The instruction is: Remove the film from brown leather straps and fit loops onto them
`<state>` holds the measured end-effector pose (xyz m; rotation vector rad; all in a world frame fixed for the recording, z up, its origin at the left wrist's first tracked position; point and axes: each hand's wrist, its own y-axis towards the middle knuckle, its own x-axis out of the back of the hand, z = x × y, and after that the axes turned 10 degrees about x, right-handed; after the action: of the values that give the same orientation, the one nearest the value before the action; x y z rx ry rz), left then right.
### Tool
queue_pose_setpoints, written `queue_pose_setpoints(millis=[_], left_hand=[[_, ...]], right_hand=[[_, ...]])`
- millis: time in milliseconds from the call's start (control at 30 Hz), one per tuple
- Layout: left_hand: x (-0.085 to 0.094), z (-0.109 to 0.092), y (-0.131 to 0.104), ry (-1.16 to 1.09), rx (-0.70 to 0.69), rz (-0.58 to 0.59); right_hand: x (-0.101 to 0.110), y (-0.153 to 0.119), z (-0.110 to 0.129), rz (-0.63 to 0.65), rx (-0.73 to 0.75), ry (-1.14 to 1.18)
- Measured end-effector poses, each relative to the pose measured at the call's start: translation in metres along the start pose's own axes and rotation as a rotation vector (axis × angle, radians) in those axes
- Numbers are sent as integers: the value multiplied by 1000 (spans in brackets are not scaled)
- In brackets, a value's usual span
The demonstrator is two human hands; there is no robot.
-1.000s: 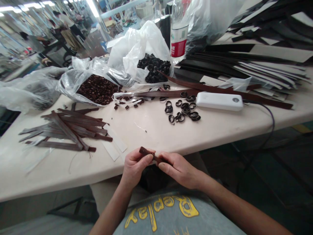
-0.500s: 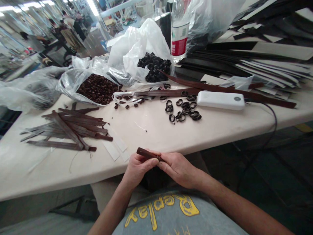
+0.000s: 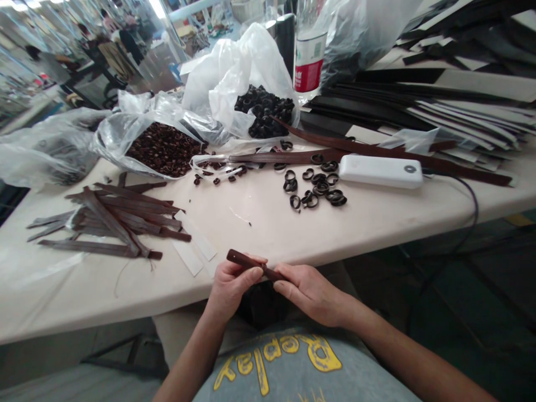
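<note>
A dark brown leather strap (image 3: 240, 258) runs between both hands, just off the table's front edge. My left hand (image 3: 235, 282) is closed around it, the thumb pressed on top, and one end with a small hole sticks out to the upper left. My right hand (image 3: 307, 290) pinches the strap further along; its other end is hidden in that hand. A small band or loop seems to sit across the strap between the hands, too small to make out well. To the left, a pile of brown leather straps (image 3: 113, 218) lies on the table.
Small brown loops fill an open plastic bag (image 3: 163, 148); black loops fill another plastic bag (image 3: 251, 61). Loose black loops (image 3: 318, 184) lie beside a white power bank (image 3: 381, 171) with a cable. Behind stand a bottle (image 3: 310, 61) and stacked black strips (image 3: 377, 106). Two white strips (image 3: 188, 251) lie left.
My hands have moved slightly apart, the left one shifting leftward with the strap. More of the strap now shows between them. The view has shifted a little.
</note>
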<state>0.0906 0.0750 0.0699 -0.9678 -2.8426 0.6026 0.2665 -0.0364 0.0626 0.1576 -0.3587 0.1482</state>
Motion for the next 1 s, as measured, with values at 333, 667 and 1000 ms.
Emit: queue_pose_setpoints(millis=[333,667,1000], left_hand=[[-13,-2,-1,-97,88,88],[-10,-3,-1,-82,29,60],[-10,3,-3,-80,55,49]], right_hand=[[-2,10,4,-52,32,-29],[3,0,4,-19,-24,-12],[-1,2,2,-42,-8,-24]])
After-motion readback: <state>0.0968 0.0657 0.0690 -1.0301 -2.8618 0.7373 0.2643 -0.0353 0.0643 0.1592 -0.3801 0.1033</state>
